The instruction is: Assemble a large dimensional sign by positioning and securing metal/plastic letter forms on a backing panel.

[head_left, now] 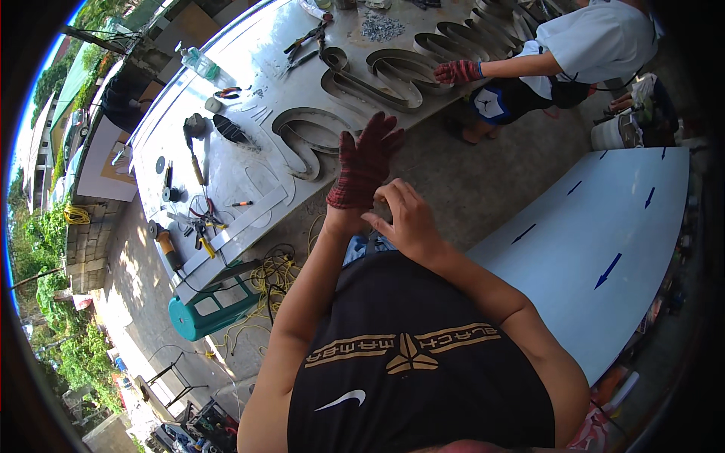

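Glove fitting at frame centre.
Bare right hand pinches the cuff of the red glove; gloved left hand fingers spread wide.

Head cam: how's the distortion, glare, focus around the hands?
Head view: strong fisheye, the metal worktable edges bow toward a black rim; sun glare whitens the tabletop and the white panel; the left hand in its red knit glove and the bare right hand at the cuff look sharp.

Left hand raised, fingers spread, wearing a red glove; bare right hand pinches its cuff.
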`<move>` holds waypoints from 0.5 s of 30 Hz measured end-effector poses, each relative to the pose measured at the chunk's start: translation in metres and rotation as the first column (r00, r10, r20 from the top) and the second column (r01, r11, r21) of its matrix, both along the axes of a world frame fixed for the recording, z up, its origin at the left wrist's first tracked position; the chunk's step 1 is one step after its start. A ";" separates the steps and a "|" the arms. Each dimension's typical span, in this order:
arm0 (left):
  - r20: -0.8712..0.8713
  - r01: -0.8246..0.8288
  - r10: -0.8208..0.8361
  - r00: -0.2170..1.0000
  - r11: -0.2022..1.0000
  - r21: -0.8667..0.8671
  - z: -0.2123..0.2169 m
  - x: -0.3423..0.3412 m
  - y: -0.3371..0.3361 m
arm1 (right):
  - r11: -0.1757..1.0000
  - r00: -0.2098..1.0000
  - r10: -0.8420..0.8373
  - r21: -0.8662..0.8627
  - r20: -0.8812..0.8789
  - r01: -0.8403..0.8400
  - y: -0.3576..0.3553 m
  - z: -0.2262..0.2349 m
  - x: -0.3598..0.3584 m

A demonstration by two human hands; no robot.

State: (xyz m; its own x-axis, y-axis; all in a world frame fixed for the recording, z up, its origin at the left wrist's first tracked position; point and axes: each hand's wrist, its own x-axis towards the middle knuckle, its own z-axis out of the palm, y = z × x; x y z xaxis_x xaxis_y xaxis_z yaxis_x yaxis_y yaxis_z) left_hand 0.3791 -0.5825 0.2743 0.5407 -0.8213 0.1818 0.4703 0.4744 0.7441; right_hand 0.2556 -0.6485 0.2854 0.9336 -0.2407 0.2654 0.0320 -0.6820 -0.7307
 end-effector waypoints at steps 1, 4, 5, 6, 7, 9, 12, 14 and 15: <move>0.001 0.000 0.000 1.000 1.000 -0.002 0.004 0.002 -0.002 | 1.000 1.000 0.000 -0.002 0.001 0.000 -0.002 -0.003 -0.001; -0.009 0.023 -0.023 1.000 1.000 0.002 0.013 0.001 -0.006 | 0.985 0.999 -0.032 -0.168 0.005 0.033 -0.005 -0.016 0.002; -0.080 0.025 -0.024 0.997 1.000 0.009 0.016 -0.001 -0.008 | 0.975 1.000 -0.015 -0.222 -0.019 0.010 -0.007 -0.018 0.005; -0.153 0.028 -0.025 0.988 0.999 0.020 0.016 -0.004 -0.007 | 0.963 0.999 0.001 -0.270 -0.046 -0.013 -0.006 -0.018 0.007; -0.155 0.031 -0.027 0.988 0.999 0.024 0.016 -0.005 -0.008 | 0.964 0.999 -0.002 -0.266 -0.048 -0.011 -0.005 -0.016 0.008; -0.341 -0.011 -0.037 0.939 0.990 -0.137 0.014 0.001 -0.015 | 0.955 0.996 0.045 -0.289 -0.080 -0.066 -0.003 -0.011 0.011; -0.284 0.070 -0.111 0.952 0.986 -0.152 -0.005 0.033 -0.010 | 0.965 0.981 0.175 -0.183 -0.087 -0.188 0.011 -0.015 0.008; -0.335 0.102 -0.157 0.929 0.979 -0.176 -0.002 0.029 -0.009 | 0.960 0.972 0.219 -0.159 -0.083 -0.230 0.016 -0.012 0.007; -0.384 0.123 -0.194 0.903 0.972 -0.200 0.004 0.026 -0.005 | 0.951 0.959 0.271 -0.134 -0.078 -0.280 0.018 -0.010 0.007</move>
State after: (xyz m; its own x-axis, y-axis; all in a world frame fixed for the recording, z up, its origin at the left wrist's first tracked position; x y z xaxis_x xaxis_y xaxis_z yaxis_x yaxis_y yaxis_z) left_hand 0.4056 -0.5879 0.2778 0.4617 -0.8788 0.1204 0.7897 0.4690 0.3954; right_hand 0.2625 -0.6303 0.2758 0.9730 0.0646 0.2214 0.1937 -0.7499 -0.6326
